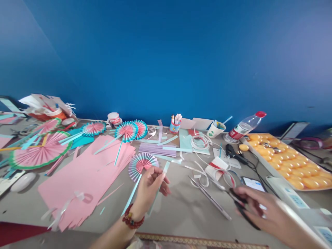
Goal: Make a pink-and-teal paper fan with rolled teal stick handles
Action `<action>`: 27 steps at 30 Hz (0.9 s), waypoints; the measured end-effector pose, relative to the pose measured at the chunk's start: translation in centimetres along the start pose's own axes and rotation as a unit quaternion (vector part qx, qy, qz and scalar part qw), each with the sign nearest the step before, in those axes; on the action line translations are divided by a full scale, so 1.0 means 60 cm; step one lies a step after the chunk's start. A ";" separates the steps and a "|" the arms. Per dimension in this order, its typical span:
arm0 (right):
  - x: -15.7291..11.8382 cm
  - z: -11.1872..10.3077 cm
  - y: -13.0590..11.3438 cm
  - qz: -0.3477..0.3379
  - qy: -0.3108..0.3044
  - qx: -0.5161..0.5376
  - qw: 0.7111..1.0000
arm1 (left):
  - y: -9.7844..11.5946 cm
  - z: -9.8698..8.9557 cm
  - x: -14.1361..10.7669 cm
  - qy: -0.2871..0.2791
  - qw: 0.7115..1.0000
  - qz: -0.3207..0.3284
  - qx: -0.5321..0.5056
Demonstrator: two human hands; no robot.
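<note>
My left hand, with a beaded bracelet at the wrist, pinches a pale blue paper strip between thumb and fingers. Just behind it lies a round pleated fan in purple, pink and blue, its light blue handle running down behind my wrist. At the right, my right hand is closed around the black handles of a pair of scissors, slightly blurred. Their blades point left and away from me, near some white tape loops. Between the hands a metal tweezers-like tool rests on the table.
Pink paper sheets spread at left beside more pleated fans. Purple strips lie ahead, near a pen cup. A bottle, a glue gun, a phone and a tray of orange domes stand right.
</note>
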State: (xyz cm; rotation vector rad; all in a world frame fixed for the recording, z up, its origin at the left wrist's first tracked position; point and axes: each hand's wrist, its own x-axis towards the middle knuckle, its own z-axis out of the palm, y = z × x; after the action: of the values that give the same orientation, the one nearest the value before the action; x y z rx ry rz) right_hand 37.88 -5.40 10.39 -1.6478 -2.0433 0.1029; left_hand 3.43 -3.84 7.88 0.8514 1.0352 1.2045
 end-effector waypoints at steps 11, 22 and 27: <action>0.060 0.046 -0.119 -0.225 -0.036 -0.062 0.972 | 0.012 0.015 -0.009 -0.014 1.000 0.008 0.003; 0.062 0.065 -0.127 -0.248 -0.026 -0.083 0.965 | 0.014 0.022 -0.014 -0.025 1.000 0.008 0.010; 0.063 0.068 -0.124 -0.233 -0.035 -0.063 0.970 | 0.016 0.021 -0.014 -0.024 1.000 0.016 0.011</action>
State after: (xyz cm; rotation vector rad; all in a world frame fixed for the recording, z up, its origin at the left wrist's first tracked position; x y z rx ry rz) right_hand 28.98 -2.79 10.87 -1.2003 -2.4786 -0.1371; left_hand 4.28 -4.47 9.31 0.9122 1.0011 1.1964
